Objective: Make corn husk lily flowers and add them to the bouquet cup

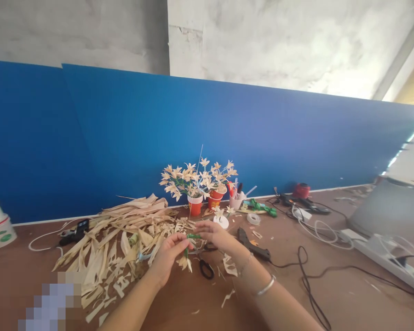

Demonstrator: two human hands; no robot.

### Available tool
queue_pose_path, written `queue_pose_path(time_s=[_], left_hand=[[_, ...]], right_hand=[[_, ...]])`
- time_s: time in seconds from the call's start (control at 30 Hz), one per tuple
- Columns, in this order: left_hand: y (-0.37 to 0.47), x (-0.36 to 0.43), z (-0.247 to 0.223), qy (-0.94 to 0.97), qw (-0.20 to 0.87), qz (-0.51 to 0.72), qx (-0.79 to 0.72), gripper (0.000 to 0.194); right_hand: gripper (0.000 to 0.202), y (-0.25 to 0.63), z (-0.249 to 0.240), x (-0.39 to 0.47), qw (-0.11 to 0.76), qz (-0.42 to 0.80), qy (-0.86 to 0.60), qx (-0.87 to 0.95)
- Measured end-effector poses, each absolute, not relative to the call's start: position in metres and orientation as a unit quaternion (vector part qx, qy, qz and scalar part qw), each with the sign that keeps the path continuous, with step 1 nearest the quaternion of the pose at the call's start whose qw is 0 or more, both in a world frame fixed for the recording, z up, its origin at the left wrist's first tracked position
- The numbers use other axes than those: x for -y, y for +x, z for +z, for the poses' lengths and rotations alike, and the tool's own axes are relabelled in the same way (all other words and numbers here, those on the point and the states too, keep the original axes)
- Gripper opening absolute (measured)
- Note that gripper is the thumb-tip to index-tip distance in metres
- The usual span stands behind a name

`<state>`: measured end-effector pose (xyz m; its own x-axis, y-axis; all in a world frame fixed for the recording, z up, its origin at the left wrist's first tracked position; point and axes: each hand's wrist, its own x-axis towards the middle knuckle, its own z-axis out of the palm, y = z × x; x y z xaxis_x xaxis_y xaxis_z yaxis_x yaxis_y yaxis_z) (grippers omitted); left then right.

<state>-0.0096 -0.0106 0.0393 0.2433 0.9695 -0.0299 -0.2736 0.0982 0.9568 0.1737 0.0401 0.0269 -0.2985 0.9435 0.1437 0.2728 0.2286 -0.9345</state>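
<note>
In my left hand (170, 253), thumb and fingers pinch a small artificial flower by its green-wrapped stem. Its pale petals (184, 262) hang below the fingertips. A short green strip, which looks like floral tape (193, 236), runs across to my right hand (214, 233). The fingers of that hand are close together at the strip's end, partly hidden, and seem to grip it. Black-handled scissors (206, 269) lie on the table just below the hands. Behind them stand red paper cups (195, 208) full of similar pale flowers.
A heap of dried husks (124, 230) spreads to the left. A glue gun (253, 244) lies right of my hands, its cord trailing rightward. A tape roll (253, 219), a power strip (393, 266) and tangled cables (320, 230) occupy the right. A blue partition (227, 124) stands behind.
</note>
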Motion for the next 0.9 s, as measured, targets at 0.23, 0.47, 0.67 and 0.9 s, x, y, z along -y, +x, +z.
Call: queue_pose_path(time_s=[0.23,0.47,0.67,0.9], left_hand=[[-0.018,0.020,0.037,0.427,0.604,0.539,-0.403,0.024],[-0.017,0.026,0.019,0.410,0.609,0.540,-0.412,0.028],[-0.023,0.030,0.017,0.384,0.631,0.552,-0.387,0.025],[-0.022,0.032,0.016,0.384,0.656,0.538,-0.364,0.023]], right_hand=[[0.022,0.178,0.019,-0.026,0.371,0.162,-0.609,0.682],[0.021,0.197,-0.002,-0.034,0.333,0.025,-0.723,0.605],[0.020,0.202,-0.012,-0.051,0.326,0.008,-0.720,0.612],[0.015,0.202,-0.009,-0.053,0.297,0.003,-0.730,0.615]])
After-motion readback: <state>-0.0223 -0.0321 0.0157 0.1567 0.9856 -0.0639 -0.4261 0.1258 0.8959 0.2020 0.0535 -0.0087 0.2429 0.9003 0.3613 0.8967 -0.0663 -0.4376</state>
